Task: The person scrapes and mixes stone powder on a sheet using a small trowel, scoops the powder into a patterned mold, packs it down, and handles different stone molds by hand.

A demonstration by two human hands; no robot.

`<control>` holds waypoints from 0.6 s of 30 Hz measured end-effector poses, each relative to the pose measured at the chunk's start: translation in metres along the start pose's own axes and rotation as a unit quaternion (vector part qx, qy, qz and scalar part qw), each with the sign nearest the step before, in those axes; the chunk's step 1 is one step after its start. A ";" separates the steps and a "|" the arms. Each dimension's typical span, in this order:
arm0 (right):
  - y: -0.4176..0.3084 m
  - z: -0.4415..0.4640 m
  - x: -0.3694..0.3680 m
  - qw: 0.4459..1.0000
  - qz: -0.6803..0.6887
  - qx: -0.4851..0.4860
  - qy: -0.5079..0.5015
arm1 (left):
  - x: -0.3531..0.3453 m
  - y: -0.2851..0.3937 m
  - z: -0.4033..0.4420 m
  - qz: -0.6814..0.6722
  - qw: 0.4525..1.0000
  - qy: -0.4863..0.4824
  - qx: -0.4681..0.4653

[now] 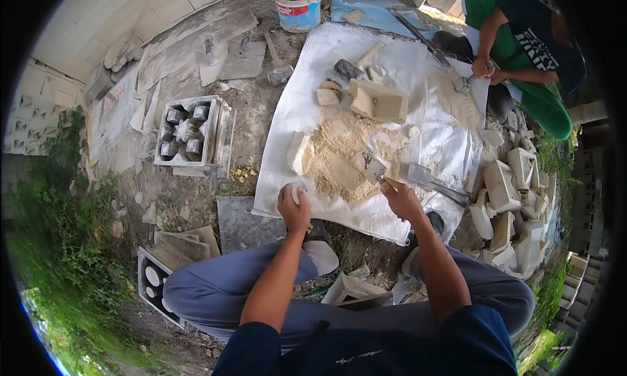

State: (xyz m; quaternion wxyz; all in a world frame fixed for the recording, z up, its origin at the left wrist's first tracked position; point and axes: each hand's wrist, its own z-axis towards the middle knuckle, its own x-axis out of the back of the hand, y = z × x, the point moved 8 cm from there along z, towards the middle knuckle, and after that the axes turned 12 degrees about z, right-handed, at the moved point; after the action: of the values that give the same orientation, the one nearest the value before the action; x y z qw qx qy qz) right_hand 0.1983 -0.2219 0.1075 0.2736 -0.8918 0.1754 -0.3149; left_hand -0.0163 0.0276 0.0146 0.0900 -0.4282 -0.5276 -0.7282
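Note:
My left hand [294, 207] is closed around a small whitish chunk [295, 193], partly hidden by the fingers, at the near edge of a white sheet [277, 160]. At the heap's near right, my right hand [401, 200] grips a small trowel [373, 168] whose grey, dirty blade points away from me into the crumbs. Pale sandy crumbs [339, 138] cover the middle of the sheet, with a flat pale slab [341, 172] lying in them. An upright pale block piece [300, 153] stands left of the heap. A broad flat metal tool [434, 181] lies to the right.
Beyond the heap sit a hollow block piece [379, 102] and a hammer [349, 68]. A block mold [189, 134] stands left, a paint bucket [298, 10] at the back. Broken blocks [506, 193] pile up right. A co-worker [529, 49] handles something at upper right.

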 end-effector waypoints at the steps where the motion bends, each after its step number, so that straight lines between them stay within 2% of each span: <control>1: 0.012 0.012 0.003 0.997 0.019 0.058 0.046 | 0.008 0.003 0.021 -0.005 0.999 0.038 0.025; 2: 0.024 0.025 0.005 0.988 0.037 0.115 0.093 | 0.011 0.013 0.043 0.014 0.999 0.031 0.011; 3: 0.029 0.029 0.004 0.988 0.042 0.112 0.092 | 0.012 0.019 0.063 0.032 0.999 0.024 -0.001; 5: 0.023 0.027 0.015 0.967 0.047 0.204 0.147 | -0.004 0.025 0.099 0.082 0.995 -0.018 -0.050; 6: 0.023 0.026 0.015 0.967 0.050 0.200 0.147 | -0.021 0.019 0.115 0.140 0.984 -0.105 -0.039; 8: 0.030 0.029 0.010 0.981 0.110 0.111 0.113 | -0.040 0.026 0.129 0.246 0.953 -0.171 -0.034; 9: 0.028 0.029 0.008 0.972 0.113 0.164 0.128 | -0.052 0.018 0.133 0.250 0.951 -0.175 -0.038; 11: 0.030 0.033 -0.003 0.968 0.139 0.184 0.100 | -0.066 0.022 0.133 0.090 0.980 -0.162 -0.072; 13: 0.031 0.037 -0.020 0.975 0.126 0.177 0.056 | -0.070 0.021 0.125 0.095 0.982 -0.147 -0.075; 14: 0.030 0.037 -0.025 0.986 0.063 0.149 0.033 | -0.064 0.025 0.122 0.096 0.984 -0.127 -0.076; 16: 0.043 0.045 -0.023 0.990 0.062 0.114 0.055 | -0.054 0.040 0.113 0.104 0.983 -0.128 -0.080; 18: 0.043 0.056 -0.016 0.990 0.050 0.116 0.070 | -0.053 0.036 0.114 0.101 0.982 -0.157 -0.033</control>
State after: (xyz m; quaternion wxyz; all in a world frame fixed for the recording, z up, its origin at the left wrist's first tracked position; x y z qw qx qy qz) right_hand 0.2168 -0.2273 0.0379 0.3773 -0.8200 0.2007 -0.3808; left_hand 0.0976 0.0911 0.0103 0.0647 -0.5910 -0.4649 -0.6560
